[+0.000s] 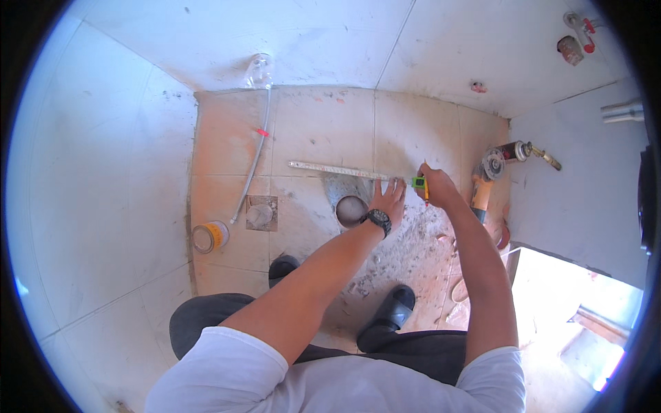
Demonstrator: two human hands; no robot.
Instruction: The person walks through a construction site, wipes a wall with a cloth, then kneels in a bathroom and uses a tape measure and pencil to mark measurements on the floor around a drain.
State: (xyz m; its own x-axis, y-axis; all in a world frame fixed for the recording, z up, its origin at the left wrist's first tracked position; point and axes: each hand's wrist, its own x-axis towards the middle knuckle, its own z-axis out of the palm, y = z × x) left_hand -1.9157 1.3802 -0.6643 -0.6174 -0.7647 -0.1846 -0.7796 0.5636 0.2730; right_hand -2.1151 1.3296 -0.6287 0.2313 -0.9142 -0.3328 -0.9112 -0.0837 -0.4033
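A tape measure (418,182) with a green and dark case lies low over the tiled floor, its pale blade (330,168) pulled out to the left. My right hand (438,186) is closed at the case. A thin yellow stick with a red end, like a pencil (426,193), also sticks out of this hand's grip. Fingers spread, my left hand (390,199) rests at the blade close to the case; a dark watch is on that wrist. Just left of it is a round hole (351,210) in the floor.
At left are a grey hose (259,155), a square floor recess (261,213) and a yellow-labelled can (210,237). An orange angle grinder (481,191) and a gas torch (518,151) lie at right. Grey debris (392,258) surrounds my sandals. Red-handled valve (585,34) on the wall.
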